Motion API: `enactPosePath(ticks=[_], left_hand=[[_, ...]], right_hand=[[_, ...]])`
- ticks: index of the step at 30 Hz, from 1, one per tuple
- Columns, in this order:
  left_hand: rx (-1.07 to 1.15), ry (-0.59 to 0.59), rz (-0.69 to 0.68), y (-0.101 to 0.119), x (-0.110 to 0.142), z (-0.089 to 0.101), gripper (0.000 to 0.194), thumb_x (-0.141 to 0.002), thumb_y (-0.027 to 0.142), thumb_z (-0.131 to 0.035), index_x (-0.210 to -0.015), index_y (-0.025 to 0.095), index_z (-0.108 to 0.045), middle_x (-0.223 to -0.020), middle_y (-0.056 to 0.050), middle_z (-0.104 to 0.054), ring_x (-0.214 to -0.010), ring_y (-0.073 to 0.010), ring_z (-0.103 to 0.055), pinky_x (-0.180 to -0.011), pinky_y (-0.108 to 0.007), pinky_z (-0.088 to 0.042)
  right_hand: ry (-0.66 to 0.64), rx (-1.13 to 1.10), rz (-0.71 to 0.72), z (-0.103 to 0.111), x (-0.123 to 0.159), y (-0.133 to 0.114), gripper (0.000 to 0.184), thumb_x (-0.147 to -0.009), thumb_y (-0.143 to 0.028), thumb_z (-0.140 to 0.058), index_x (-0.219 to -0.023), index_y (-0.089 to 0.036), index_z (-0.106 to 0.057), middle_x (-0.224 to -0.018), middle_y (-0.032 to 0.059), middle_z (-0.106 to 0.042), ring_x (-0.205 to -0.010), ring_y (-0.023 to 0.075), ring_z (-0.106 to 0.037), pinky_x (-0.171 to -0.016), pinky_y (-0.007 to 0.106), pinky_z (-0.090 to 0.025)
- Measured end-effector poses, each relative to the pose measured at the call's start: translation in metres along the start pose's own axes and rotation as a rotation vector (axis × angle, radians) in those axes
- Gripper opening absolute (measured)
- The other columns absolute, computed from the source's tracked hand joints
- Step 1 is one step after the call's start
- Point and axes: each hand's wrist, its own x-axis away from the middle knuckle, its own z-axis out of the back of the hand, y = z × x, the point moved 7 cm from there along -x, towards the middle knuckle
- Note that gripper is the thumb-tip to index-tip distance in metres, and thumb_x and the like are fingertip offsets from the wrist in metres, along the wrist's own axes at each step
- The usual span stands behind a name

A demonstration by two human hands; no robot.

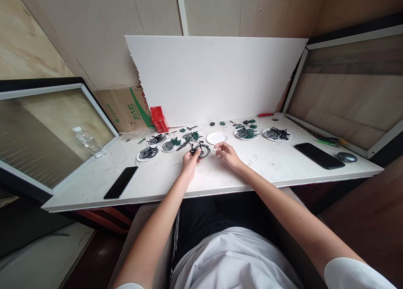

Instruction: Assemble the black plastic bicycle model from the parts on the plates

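My left hand [190,165] is closed on a small black model bicycle [204,151], held just above the white table with its spoked wheel toward the right. To the right of that wheel is my right hand [228,154], its fingers bent toward the thumb in a pinch. Whatever lies between those fingertips is too small to make out. Behind the two hands sits a white paper plate [217,138]. Plates of black parts [147,153] and green parts [171,144] stand beyond my left hand.
Farther right are plates of green parts [246,132] and black parts [277,134]. Phones lie at the left [121,182] and right [319,155], near a mouse [346,157]. A plastic bottle [90,142], a red box [159,120] and a white board [217,79] edge the table [252,171].
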Motion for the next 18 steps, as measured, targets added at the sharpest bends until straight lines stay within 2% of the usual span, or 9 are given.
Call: enactPosePath(ticks=[6, 18], left_hand=[[0.009, 0.001, 0.006, -0.0013, -0.001, 0.0007, 0.056, -0.066, 0.058, -0.096, -0.099, 0.017, -0.075, -0.106, -0.012, -0.077, -0.077, -0.0165, -0.066, -0.068, -0.029, -0.045], [0.003, 0.002, 0.0, -0.0005, -0.0006, 0.0004, 0.057, -0.067, 0.059, -0.095, -0.1, 0.017, -0.075, -0.106, -0.012, -0.077, -0.077, -0.0161, -0.066, -0.067, -0.028, -0.046]], right_hand=[[-0.001, 0.025, 0.008, -0.0003, 0.0003, 0.0004, 0.022, -0.085, -0.036, -0.063, -0.103, -0.024, -0.064, -0.08, -0.0012, -0.06, -0.082, 0.0212, -0.062, -0.081, 0.038, -0.048], [-0.011, 0.042, -0.008, -0.0011, 0.0012, 0.0012, 0.023, -0.086, -0.037, -0.063, -0.104, -0.024, -0.063, -0.079, -0.001, -0.06, -0.082, 0.0215, -0.062, -0.077, 0.037, -0.048]])
